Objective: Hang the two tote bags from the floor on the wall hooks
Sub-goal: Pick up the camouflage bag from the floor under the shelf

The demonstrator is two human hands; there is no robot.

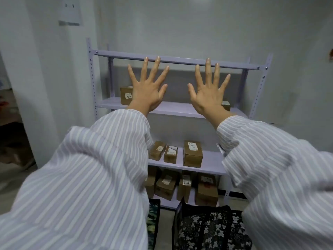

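Two tote bags lie on the floor at the bottom of the head view. One is black with a pale bear pattern (210, 230), lying between my arms. The other, dark with a green camouflage print (153, 219), shows only as a strip beside my left sleeve. My left hand (147, 89) and my right hand (209, 92) are both raised in front of me, fingers spread wide, palms away, holding nothing. They are well above the bags. No wall hooks show clearly in view.
A lilac metal shelf rack (176, 62) stands against the white wall straight ahead. Several cardboard boxes (192, 153) sit on its shelves. A doorway (10, 123) opens at the left. A small reddish object (331, 54) is at the right edge on the wall.
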